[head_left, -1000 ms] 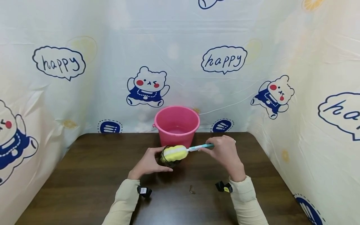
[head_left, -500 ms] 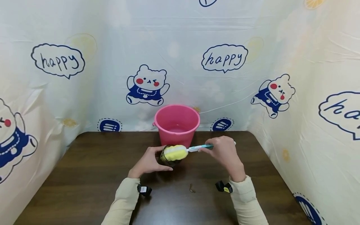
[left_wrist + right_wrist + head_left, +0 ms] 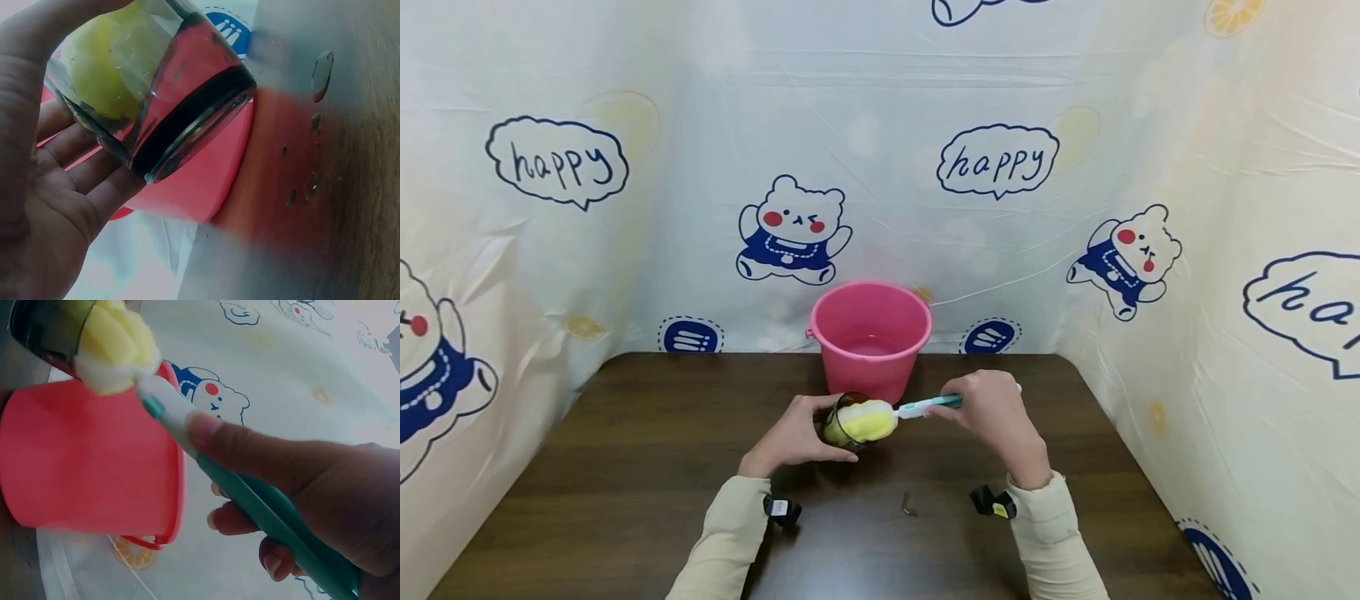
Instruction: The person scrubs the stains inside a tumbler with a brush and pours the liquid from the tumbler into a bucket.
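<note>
A clear dark-tinted glass (image 3: 187,94) is tilted in my left hand (image 3: 795,435), thumb on one side and fingers round the other. Its mouth faces right in the head view, and water drops cling to its wall in the left wrist view. My right hand (image 3: 992,417) grips the teal and white handle of a bottle brush (image 3: 165,406). The brush's yellow and white sponge head (image 3: 868,421) sits partly inside the glass, its handle end sticking out of the mouth. Both hands are above the table, in front of the bucket.
A pink bucket (image 3: 872,367) stands at the table's back edge, just behind the glass. On the brown wooden table (image 3: 647,467) lies a small brownish bit (image 3: 908,504). Water drops (image 3: 314,184) dot the tabletop. A printed curtain (image 3: 880,108) surrounds the table's back and sides.
The brush and my right hand have shifted slightly left and down, the sponge head a little deeper in the glass. My left hand still holds the glass in nearly the same place.
</note>
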`<state>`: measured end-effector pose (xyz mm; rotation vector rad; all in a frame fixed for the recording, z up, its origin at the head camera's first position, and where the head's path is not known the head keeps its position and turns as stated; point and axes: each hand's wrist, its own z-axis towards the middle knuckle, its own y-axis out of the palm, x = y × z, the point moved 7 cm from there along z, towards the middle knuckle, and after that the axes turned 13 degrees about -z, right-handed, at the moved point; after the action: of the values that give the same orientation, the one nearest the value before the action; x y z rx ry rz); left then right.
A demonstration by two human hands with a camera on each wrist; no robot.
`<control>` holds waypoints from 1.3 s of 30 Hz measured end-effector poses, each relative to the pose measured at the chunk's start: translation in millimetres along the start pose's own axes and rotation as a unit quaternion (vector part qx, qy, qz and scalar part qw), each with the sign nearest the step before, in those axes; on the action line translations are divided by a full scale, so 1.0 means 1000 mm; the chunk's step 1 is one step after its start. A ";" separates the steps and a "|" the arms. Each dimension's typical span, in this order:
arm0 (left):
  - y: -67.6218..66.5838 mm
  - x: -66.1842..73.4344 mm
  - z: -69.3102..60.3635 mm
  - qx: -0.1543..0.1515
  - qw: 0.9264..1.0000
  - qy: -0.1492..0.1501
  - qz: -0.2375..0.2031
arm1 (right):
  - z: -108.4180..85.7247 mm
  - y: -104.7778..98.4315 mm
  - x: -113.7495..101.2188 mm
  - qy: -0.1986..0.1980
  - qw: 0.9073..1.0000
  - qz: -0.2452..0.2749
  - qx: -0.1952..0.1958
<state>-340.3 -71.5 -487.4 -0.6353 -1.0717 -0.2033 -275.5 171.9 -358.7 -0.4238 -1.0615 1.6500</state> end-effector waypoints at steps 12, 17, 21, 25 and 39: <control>-0.002 0.002 -0.002 0.003 1.000 0.002 0.013 | -0.001 0.004 0.005 0.033 0.998 0.041 -0.040; 0.001 0.001 -0.002 -0.001 1.000 -0.014 0.005 | -0.001 0.008 0.009 0.039 0.997 0.054 -0.037; -0.001 0.004 0.000 0.006 1.000 -0.012 -0.002 | 0.000 0.005 0.011 0.032 0.999 0.037 0.012; -0.001 0.003 -0.002 0.008 1.000 -0.013 -0.009 | -0.001 0.001 0.006 -0.022 0.998 0.039 0.049; -0.002 0.001 0.002 0.009 1.000 -0.001 0.016 | 0.001 0.006 0.009 -0.015 0.999 0.027 0.043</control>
<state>-342.4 -71.8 -484.6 -0.6358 -1.0629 -0.1663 -282.8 179.4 -361.4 -0.3754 -1.0052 1.7485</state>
